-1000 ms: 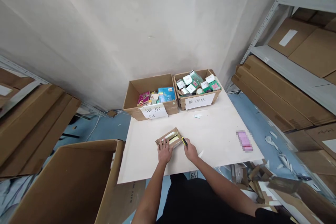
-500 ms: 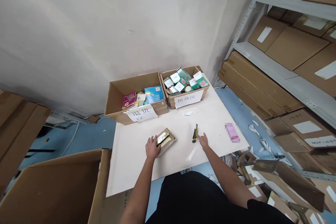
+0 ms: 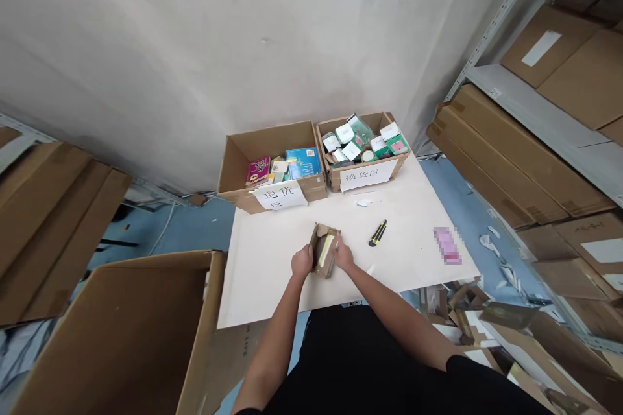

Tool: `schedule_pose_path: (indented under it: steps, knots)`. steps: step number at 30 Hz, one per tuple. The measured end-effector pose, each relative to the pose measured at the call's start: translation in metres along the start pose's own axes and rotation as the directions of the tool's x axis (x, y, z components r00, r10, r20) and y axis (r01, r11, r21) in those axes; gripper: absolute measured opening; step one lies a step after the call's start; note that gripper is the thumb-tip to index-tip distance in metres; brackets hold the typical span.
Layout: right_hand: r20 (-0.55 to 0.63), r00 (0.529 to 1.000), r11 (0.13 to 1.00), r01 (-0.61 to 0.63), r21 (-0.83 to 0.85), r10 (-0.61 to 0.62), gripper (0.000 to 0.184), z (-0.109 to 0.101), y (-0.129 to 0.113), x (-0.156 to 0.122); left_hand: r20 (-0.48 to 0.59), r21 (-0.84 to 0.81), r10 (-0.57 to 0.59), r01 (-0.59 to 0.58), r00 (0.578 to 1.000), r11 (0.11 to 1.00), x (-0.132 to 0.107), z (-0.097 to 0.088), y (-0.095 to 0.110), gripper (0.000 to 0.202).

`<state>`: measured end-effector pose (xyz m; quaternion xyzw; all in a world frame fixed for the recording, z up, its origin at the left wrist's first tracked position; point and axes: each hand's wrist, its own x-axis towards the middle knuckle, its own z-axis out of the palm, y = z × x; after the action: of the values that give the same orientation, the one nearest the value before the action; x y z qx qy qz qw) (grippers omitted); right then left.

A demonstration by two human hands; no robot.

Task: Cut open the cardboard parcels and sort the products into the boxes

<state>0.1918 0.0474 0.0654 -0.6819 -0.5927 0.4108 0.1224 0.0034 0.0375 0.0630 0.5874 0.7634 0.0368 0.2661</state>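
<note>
I have both hands on one small cardboard box, held over the near-middle part of the white bench. The left hand grips its nine-o'clock side, fingers curled and partly hidden; the right hand pinches the three-o'clock edge, with the box between the two. Its top looks parted, with a dark hollow toward nine o'clock and a pale yellow-and-white strip beside it; I can't make out what is inside. Taking the small box as my clock centre, a black-and-yellow utility knife lies on the bench between two and three o'clock, near the right hand and untouched. Well out at three o'clock I see a pink item, blurred into blocks. A small paper scrap lies at one o'clock. At eleven o'clock stands an open carton with a paper sign, holding a purple pack and a blue pack; just beside it, between twelve and one, another signed carton is heaped with green-and-white boxes. A large open carton stands off the bench at eight o'clock, a shelving rack with brown cartons at two, and cardboard scraps on the floor at four.
</note>
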Motion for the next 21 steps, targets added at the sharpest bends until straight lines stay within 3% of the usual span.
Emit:
schedule_pose_path:
  steps: [4, 8, 11, 16, 19, 21]
  knots:
    - [-0.074, 0.997, 0.989, -0.041, -0.143, 0.03, 0.073, -0.016, -0.017, 0.005, 0.0, -0.119, -0.03, 0.03, 1.0, 0.992, -0.008, 0.007, -0.009, 0.046]
    - [0.018, 1.0, 0.956, -0.01, -0.294, 0.016, 0.104, -0.004, -0.02, -0.005, -0.017, -0.196, -0.117, 0.112, 0.993, 0.974, -0.016, 0.022, -0.008, 0.058]
    - [0.01, 1.0, 0.973, -0.011, -0.228, 0.014, 0.104, 0.005, -0.013, -0.009, -0.145, -0.233, -0.152, 0.116, 0.978, 0.966, -0.02, 0.028, -0.004, 0.079]
    - [-0.032, 0.999, 1.0, 0.028, -0.001, -0.028, 0.084, -0.008, 0.019, -0.004, -0.243, 0.02, 0.106, -0.104, 0.964, 0.994, -0.026, 0.032, 0.004, 0.077]
    - [-0.145, 0.987, 0.997, 0.064, -0.036, -0.069, 0.08, -0.02, 0.043, -0.009, -0.28, 0.138, 0.195, -0.162, 0.94, 0.977, -0.033, 0.039, 0.003, 0.071]
    - [-0.225, 0.968, 0.986, 0.081, -0.147, -0.113, 0.071, -0.026, 0.052, -0.015, -0.225, 0.179, 0.314, -0.278, 0.922, 0.944, -0.037, 0.045, 0.0, 0.059]
